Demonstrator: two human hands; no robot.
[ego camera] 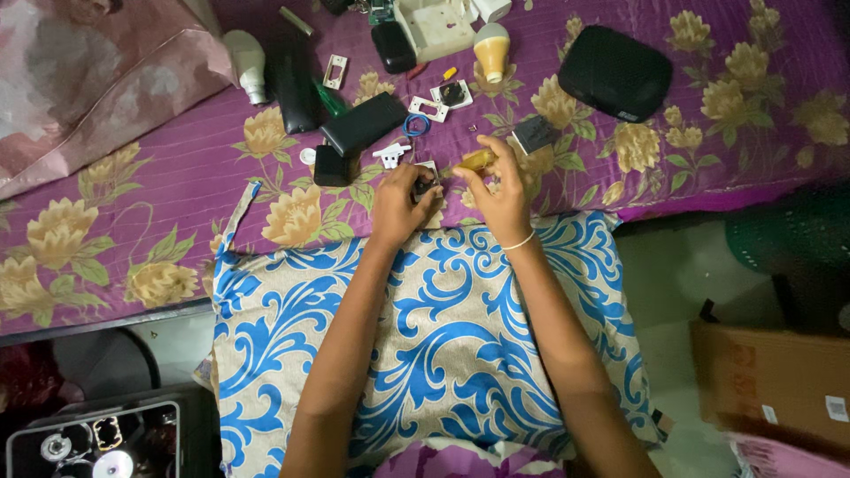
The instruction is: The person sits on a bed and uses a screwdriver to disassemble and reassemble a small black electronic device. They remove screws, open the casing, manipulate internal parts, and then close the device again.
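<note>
Just above the middle of the frame, the left hand point(400, 205) pins a small white switch plate point(427, 177) with a dark centre against the bed point(177, 186), its fingers curled together around the part so it cannot slide on the soft purple floral cover. The right hand point(501, 196) sits just beside it, fingers clamped on a yellow tool handle point(477, 160) that angles towards the plate; the tip is hidden behind the hands, so whether it touches the part I cannot tell. Both forearms rest across a blue-and-cream pillow point(443, 336) in the lower middle, which seems to serve as a prop that steadies the wrists for fine work.

More parts are spread in an arc above the hands, near enough to pick up without shifting:
- a white socket plate point(452, 93) and a blue ring point(415, 125);
- a small white plug piece point(390, 155);
- a black adapter point(364, 123) and a black cube point(335, 165);
- a yellow bulb point(492, 51) and a white bulb point(247, 62) towards the top.

A black pouch point(615, 71) lies upper right, well apart from the work. A cardboard box point(770, 381) stands on the floor at lower right.
</note>
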